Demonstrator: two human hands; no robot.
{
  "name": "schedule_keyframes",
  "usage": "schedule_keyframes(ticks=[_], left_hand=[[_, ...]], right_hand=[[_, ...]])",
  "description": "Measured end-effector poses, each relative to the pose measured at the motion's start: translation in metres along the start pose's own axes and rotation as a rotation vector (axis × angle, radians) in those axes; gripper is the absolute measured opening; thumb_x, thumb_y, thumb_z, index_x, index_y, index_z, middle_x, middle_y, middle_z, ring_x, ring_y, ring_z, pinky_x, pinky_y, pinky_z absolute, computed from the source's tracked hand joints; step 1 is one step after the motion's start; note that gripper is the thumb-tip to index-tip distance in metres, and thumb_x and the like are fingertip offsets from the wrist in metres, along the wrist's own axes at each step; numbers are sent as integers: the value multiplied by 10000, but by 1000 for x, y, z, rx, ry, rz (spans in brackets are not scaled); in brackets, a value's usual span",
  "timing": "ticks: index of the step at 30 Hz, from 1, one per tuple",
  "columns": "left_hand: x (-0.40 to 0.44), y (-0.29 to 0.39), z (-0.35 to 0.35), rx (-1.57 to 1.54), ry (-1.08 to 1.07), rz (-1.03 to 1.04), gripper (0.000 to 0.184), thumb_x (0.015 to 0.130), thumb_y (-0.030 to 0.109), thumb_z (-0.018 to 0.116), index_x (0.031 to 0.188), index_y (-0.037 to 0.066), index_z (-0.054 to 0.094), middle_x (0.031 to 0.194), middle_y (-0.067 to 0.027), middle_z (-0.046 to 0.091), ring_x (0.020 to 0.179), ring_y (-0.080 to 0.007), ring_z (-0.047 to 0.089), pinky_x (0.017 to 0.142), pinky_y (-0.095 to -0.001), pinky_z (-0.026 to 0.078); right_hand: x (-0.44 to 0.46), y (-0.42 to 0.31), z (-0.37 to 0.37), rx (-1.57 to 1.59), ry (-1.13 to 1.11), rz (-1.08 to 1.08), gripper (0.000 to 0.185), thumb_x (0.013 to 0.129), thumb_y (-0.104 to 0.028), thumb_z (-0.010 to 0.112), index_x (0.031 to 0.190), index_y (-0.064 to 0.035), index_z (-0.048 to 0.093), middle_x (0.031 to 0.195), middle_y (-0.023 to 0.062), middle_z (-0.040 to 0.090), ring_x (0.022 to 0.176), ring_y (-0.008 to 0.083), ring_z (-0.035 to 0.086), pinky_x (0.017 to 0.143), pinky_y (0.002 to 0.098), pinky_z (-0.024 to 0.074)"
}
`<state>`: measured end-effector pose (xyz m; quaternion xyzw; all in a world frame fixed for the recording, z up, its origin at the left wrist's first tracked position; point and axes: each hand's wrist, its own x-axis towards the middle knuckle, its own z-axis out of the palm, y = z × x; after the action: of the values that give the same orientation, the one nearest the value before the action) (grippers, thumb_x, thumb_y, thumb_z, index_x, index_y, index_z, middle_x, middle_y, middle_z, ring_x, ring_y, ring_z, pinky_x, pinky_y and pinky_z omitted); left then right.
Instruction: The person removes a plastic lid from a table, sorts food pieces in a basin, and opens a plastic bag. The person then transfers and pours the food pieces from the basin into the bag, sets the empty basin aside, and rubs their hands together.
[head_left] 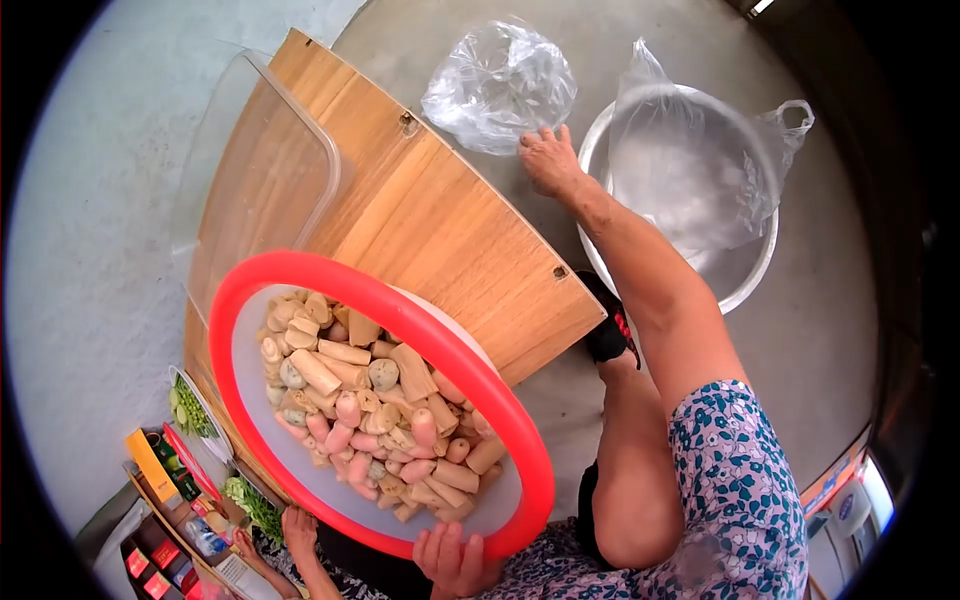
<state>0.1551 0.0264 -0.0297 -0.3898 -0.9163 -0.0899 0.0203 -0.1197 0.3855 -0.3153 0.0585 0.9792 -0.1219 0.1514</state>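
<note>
My left hand (455, 562) grips the near edge of a white basin with a wide red rim (535, 490), fingers curled over the rim. The basin is tilted towards me and holds many short cut pieces (345, 375), some tan and tube-like, others pink or greyish and rounded. My right hand (548, 162) reaches far out over the floor, its fingers curled at the edge of a crumpled clear plastic bag (500, 85). Beside that hand, a large pale metal basin (765, 265) has another clear plastic bag with handles (665, 165) draped inside it.
A wooden board tabletop (430, 220) lies beside the red-rimmed basin, with a clear plastic lid (325, 160) on it. Another person's hand (300, 530) shows at lower left, near green vegetables (250, 505) and a shelf of small packages (160, 560). A dark shoe (607, 335) stands by the board's corner.
</note>
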Motion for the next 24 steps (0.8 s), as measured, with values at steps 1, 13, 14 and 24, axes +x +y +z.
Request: schedule_keyframes(ticks=[1,13,14,24], left_hand=[[1,0,1,21,-2,14,429,893,376,451,1156,58,568,1163,-201,563,1056,-366,544,879,-480,409],[22,15,1,-52,117,-55,468,862,442,568,1146,77,502,1143,-141,565,1054,-314,524,899,-477,386],[23,16,-1,-81,170,-43,460,863,425,574,1141,65,507,1142,-148,563,1053,-312,526,891,-479,397],[95,53,-54,-2066,355,-403,593,853,260,627,1303,-41,384,1212,-162,510,1074,-282,537,915,-382,447]], right_hand=[[-2,0,-4,157,129,-38,331,826,-127,517,1141,-68,600,1319,127,474,1256,318,393,1025,540,269],[-145,24,-194,1784,809,48,217,726,76,619,923,10,682,895,63,660,805,134,595,775,246,478],[-171,16,-213,1694,884,-51,221,727,102,599,911,12,683,889,64,660,805,137,596,763,247,487],[-380,-148,-247,354,712,-966,338,562,-67,611,892,5,629,986,89,589,786,264,564,637,337,479]])
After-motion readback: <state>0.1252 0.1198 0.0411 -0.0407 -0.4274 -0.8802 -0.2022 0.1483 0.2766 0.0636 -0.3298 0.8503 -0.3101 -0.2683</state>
